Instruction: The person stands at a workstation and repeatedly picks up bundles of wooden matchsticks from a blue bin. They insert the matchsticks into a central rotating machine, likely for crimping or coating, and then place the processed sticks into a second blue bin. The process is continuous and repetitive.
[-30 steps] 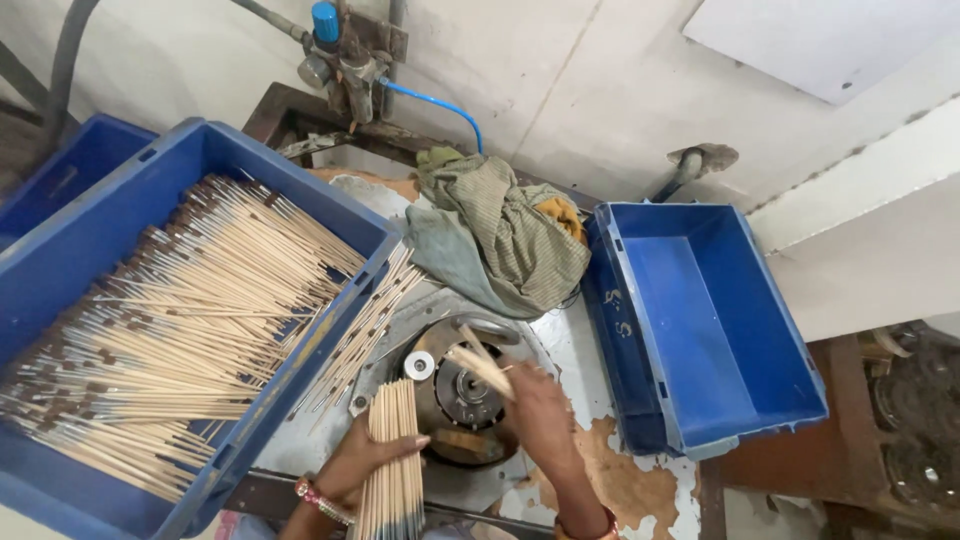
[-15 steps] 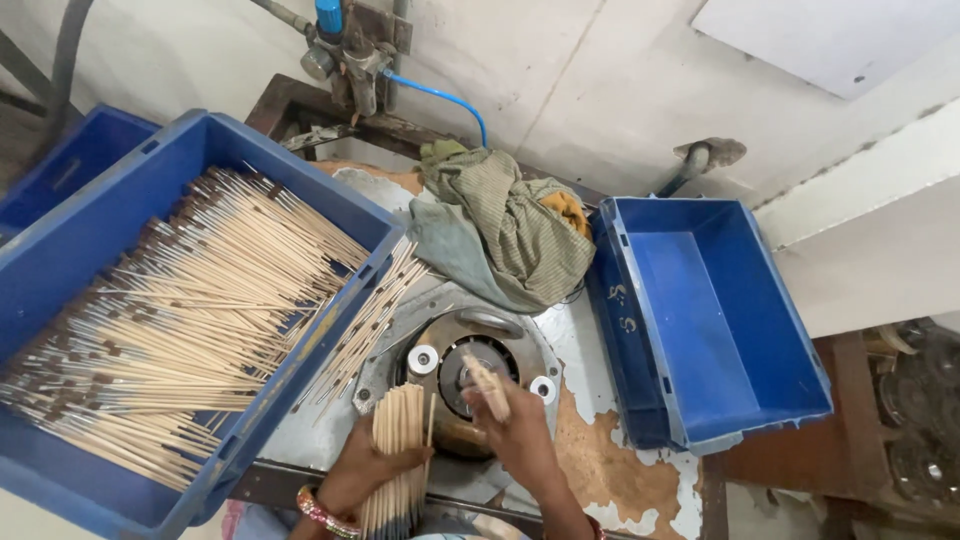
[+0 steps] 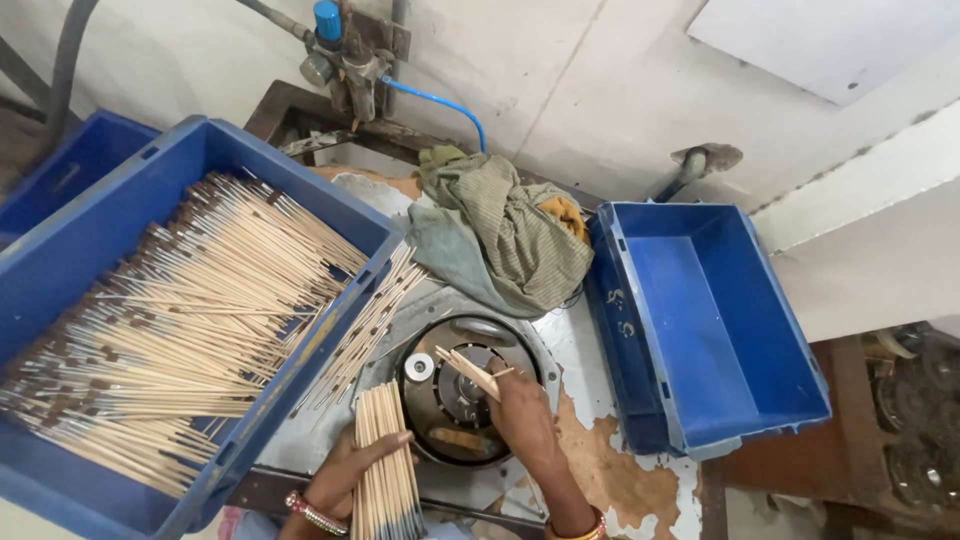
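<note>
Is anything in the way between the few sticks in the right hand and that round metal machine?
Nothing visible. The right hand holds a few sticks directly over the round machine, with no object between them.

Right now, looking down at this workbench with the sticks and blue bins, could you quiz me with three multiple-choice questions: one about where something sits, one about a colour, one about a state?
1. Where does the crumpled cloth lie?
A. Inside the right crate
B. On the bench between the two blue crates
C. Over the round machine

2. What colour is the thin hose on the wall?
A. Blue
B. Red
C. Yellow

3. What state is the right crate in?
A. Heaped with sticks
B. Covered by a lid
C. Empty

Answers:
1. B, the cloth rests behind the round machine, between the stick-filled left crate and the right crate.
2. A, the hose runs blue from the valve down toward the cloth.
3. C, only its bare blue floor shows, while the left hand holds a bundle of sticks and the right hand holds a few sticks at the machine.
</note>
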